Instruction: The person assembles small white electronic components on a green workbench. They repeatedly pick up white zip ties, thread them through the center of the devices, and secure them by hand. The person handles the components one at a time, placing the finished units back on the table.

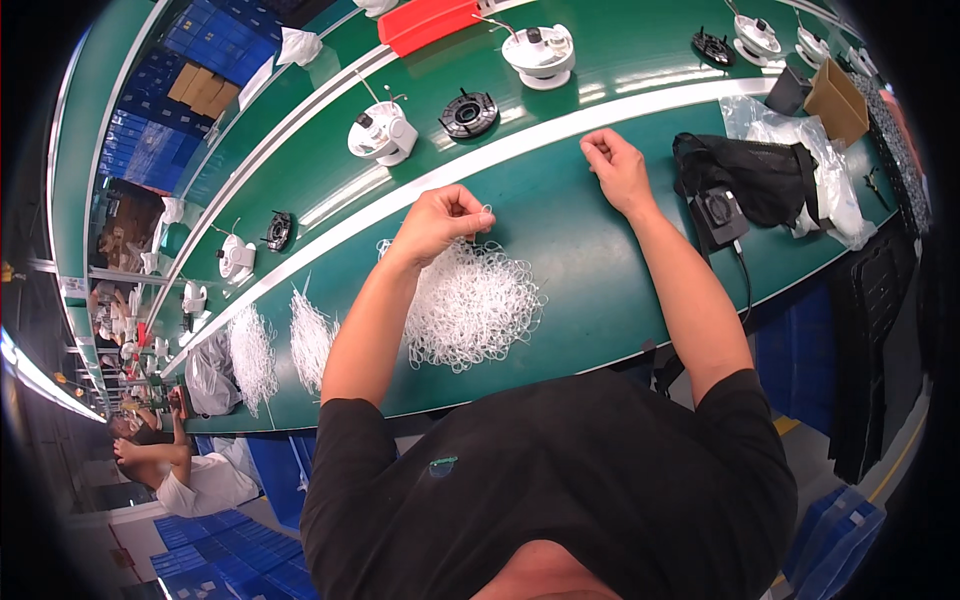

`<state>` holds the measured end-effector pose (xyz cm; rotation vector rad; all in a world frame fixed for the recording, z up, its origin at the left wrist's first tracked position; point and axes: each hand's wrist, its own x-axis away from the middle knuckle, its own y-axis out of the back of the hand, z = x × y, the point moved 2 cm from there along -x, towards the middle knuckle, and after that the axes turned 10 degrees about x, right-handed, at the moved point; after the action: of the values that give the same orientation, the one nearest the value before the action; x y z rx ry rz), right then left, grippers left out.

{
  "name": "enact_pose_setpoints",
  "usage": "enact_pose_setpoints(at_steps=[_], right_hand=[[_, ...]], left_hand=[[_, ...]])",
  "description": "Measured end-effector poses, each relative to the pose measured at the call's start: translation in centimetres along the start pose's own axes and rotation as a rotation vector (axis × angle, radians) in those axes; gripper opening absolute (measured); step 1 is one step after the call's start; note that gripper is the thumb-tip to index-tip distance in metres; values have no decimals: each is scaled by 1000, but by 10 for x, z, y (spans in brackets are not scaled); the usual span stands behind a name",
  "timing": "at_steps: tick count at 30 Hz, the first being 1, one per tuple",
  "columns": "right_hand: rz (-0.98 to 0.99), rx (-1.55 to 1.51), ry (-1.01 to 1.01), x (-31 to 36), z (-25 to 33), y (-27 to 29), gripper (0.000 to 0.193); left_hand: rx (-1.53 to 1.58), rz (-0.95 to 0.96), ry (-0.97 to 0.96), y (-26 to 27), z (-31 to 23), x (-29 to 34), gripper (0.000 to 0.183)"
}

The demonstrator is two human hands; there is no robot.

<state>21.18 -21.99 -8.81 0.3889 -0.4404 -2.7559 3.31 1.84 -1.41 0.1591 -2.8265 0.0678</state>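
Note:
My left hand [440, 222] is closed in a pinch on a small white cable-tie loop [488, 210], above the far edge of a heap of white cable-tie loops [470, 310]. My right hand [617, 172] is raised over the green tabletop near the white rail, thumb and fingertips pressed together. Anything between those fingertips is too small to make out. Two bundles of thin white strips lie left of the heap: one nearer [312, 340] and one farther left [252, 355]. My left forearm partly covers the nearer bundle.
Beyond the white rail [540, 132], a green conveyor carries white appliance bodies [383, 132], black round parts [469, 115] and a red bin [425, 22]. At right lie a black bag [750, 170], a boxy black device with a cable [718, 215] and clear plastic. Another person [195, 475] sits far left.

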Motion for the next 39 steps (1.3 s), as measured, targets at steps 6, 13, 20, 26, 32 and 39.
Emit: enact_pose_setpoints(at_steps=[6, 13, 20, 26, 32, 39], right_hand=[[5, -19, 15, 1, -1, 1, 17], [33, -39, 15, 1, 0, -4, 16], [13, -5, 35, 4, 0, 1, 17], [42, 12, 51, 2, 12, 1, 26], [205, 120, 203, 9, 66, -7, 41], [335, -133, -27, -5, 87, -19, 42]], left_hand=[[339, -43, -181, 23, 7, -7, 13], [624, -619, -315, 112, 15, -32, 22], [584, -799, -211, 152, 12, -88, 52], [529, -740, -223, 152, 14, -107, 32], [403, -597, -239, 91, -16, -74, 21], [266, -329, -154, 0, -18, -26, 29]])
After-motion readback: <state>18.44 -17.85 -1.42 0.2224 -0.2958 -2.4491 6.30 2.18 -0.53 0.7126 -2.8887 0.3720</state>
